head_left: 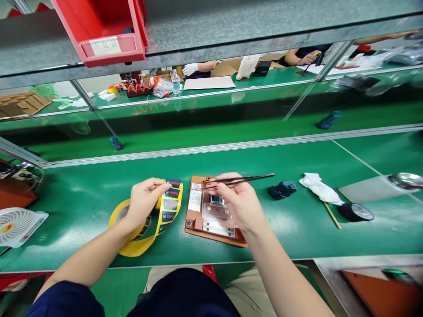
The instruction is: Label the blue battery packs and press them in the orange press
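Note:
My left hand (148,198) pinches the end of a yellow strip of labels (170,204) that bears dark BOSCH stickers. The strip loops back to its roll (119,213), which lies under and behind that hand. In my right hand (239,198) is a pair of dark tweezers (238,179), held level with the tips pointing left. Both hands are closed. Below the tweezers sits an orange-brown fixture (194,223) with a clear plate, metal parts and a white printed label. A dark part in it is partly hidden by my right hand.
Right of the fixture stands a dark blue plastic part (283,189). Farther right lie a crumpled white tissue (319,188), a black roll (356,212) and a bottle (366,188). A small white fan (20,226) is at left. A red bin (109,44) hangs overhead; co-workers' hands show beyond.

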Motion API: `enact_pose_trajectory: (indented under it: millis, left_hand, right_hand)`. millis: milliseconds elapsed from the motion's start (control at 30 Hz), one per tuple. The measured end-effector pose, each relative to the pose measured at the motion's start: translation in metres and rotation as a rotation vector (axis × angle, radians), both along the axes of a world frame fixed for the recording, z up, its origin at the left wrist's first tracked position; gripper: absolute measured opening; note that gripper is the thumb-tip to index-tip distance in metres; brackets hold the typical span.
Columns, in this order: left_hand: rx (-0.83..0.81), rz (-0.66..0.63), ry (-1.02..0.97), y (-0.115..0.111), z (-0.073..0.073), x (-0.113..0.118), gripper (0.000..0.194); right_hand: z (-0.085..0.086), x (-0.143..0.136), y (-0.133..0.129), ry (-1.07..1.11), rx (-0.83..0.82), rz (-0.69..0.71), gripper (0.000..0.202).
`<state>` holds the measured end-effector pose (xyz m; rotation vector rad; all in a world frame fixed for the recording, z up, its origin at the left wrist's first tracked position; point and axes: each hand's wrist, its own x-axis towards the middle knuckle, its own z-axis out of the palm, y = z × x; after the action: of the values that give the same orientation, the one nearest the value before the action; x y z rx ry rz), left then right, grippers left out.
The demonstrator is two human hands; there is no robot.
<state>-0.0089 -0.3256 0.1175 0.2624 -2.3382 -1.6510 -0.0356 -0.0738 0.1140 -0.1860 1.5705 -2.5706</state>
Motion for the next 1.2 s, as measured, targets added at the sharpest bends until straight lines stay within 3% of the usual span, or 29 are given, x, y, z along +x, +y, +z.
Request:
enact_pose_trajectory:
  millis: [167,300,467,533,667,800,900,967,1067,1133,1200]
  left_hand:
    - [0.008,-0.041,0.026,0.001,-0.003,0.007,0.030]
    - [0.016,-0.046,0.026,0.000,-0.005,0.011,0.030]
    - [-0.048,-0.046,0.009,0.003,-0.001,0.012,0.033]
    - [-0.212,-0.101,-0.041,0.001,0.001,0.005,0.037]
    - [-0.772,-0.194,-0.237,-0.005,-0.001,-0.031,0.050]
    - [-0.921,-0.233,-0.373,-0.003,-0.015,-0.067,0.064]
    - [-0.982,-0.305,-0.421,0.000,-0.020,-0.076,0.074]
    - [-1.071,-0.316,-0.448,0.000,-0.014,-0.071,0.077]
    - [-1.136,-0.228,-0.372,0.004,0.003,-0.048,0.073]
    - [-1.011,-0.219,-0.164,0.014,0.010,-0.025,0.055]
    - [-0.852,-0.325,0.105,0.030,0.006,-0.001,0.035]
  right_hand:
    - [0.011,-0.019,-0.030,0.047,0.088,0.087,0.037]
    - [0.010,-0.025,-0.038,0.040,0.111,0.097,0.041]
    - [0.008,-0.022,-0.041,0.096,0.152,0.088,0.033]
    - [0.007,-0.020,-0.037,0.119,0.172,0.066,0.030]
    - [0.005,-0.020,-0.015,0.161,0.243,-0.004,0.030]
    - [0.000,-0.023,0.020,0.148,0.304,-0.053,0.034]
    - [-0.009,-0.026,0.044,0.133,0.345,-0.044,0.037]
    - [-0.016,-0.028,0.056,0.113,0.356,-0.031,0.039]
    - [-0.028,-0.030,0.066,0.108,0.365,-0.008,0.038]
    - [-0.035,-0.031,0.069,0.116,0.387,0.004,0.036]
    - [-0.038,-0.032,0.070,0.108,0.400,0.020,0.035]
